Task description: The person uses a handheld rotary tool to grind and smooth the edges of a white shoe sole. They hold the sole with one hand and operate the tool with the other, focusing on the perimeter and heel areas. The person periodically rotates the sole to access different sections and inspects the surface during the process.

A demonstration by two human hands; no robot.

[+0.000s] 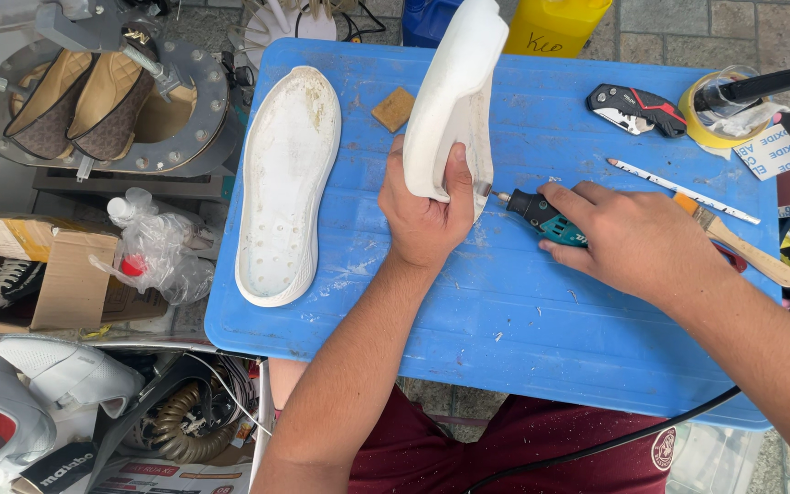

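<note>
Blue plastic table point(523, 338): fills centre of view, dusted with white flecks; near right corner runs out of frame.

Flat white sole point(287, 183): lies inner face up on table's left part, untouched, well apart from both hands.

Second white sole point(454, 91): stood on edge, tilted, toe end reaching past table's far edge. Left hand point(424, 215) wrapped tight round its lower end, thumb across the face; fingers behind it are hidden.

Right hand point(633, 240): closed on a teal and black rotary tool point(541, 218), held level above the table. Rear of tool hidden under the palm. Its tip meets the held sole's lower edge; bit type too small to make out.

Paintbrush point(733, 240): partly covered by right hand.

Folding utility knife point(637, 108): far right, untouched.

Small tan block point(394, 109): just beside the held sole.
</note>
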